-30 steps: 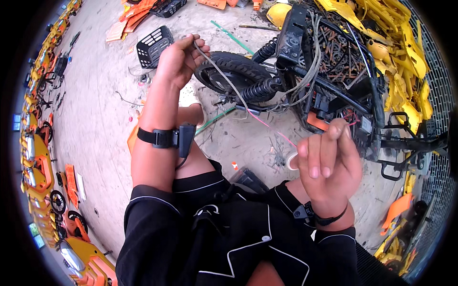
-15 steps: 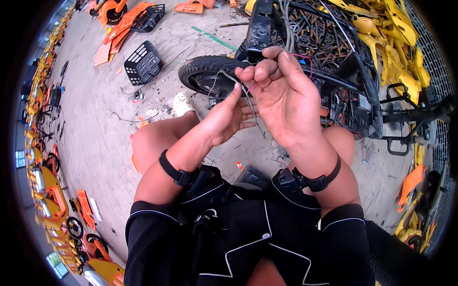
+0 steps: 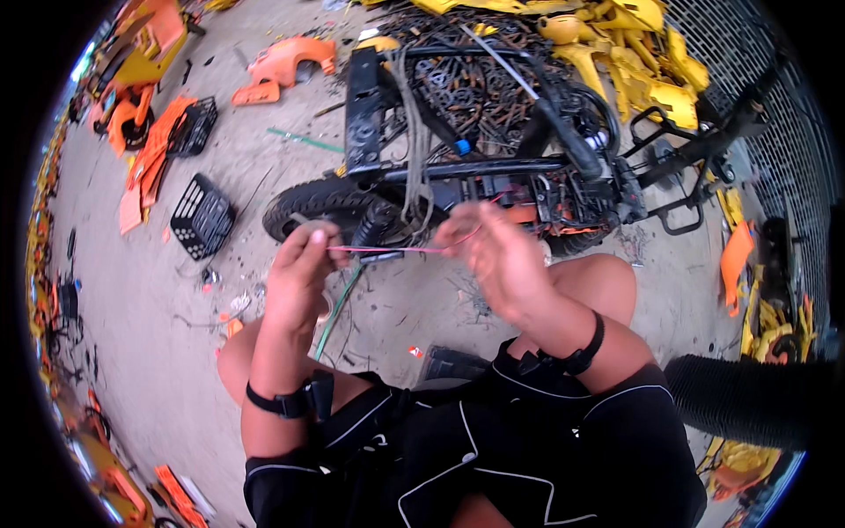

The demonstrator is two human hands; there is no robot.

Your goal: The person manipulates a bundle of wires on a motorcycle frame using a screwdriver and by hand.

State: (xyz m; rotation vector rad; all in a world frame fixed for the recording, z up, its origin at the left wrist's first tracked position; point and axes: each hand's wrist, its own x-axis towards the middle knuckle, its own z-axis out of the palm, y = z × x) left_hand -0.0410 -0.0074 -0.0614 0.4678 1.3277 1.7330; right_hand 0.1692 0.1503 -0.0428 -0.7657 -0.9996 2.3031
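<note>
**Pink wire (image 3: 387, 249) held straight between my two grips**

My left knee (image 3: 233, 352) and right knee (image 3: 607, 286) bound the near space. Between my forearms lies open room down to the concrete floor (image 3: 167, 370), and to the left the floor spreads widest.

My left grip (image 3: 304, 264) is closed, thumb and fingers pinching one end of the wire's straight run; a blurred greyish piece juts above it. My right grip (image 3: 502, 264) pinches the other end at the fingertips, its remaining fingers loosely curled and smeared by motion. The wire hangs clear of the floor. I cannot tell whether it joins the pink strand (image 3: 503, 195) by the frame.

On the floor below, a small orange-and-white scrap (image 3: 415, 351) carries marks too small to read. Past my hands come the black tyre (image 3: 290, 207), the coil-spring shock absorber (image 3: 374, 224) and the black scooter frame (image 3: 493, 167), whose near tube makes the closest hard edge beyond my right grip. Grey cables (image 3: 412, 114) drape over that tube. A black slotted basket (image 3: 201, 216) sits left of the tyre. Beyond the frame lie rusty metal parts (image 3: 458, 84), then yellow body panels (image 3: 634, 53) heaped at the far right.
</note>
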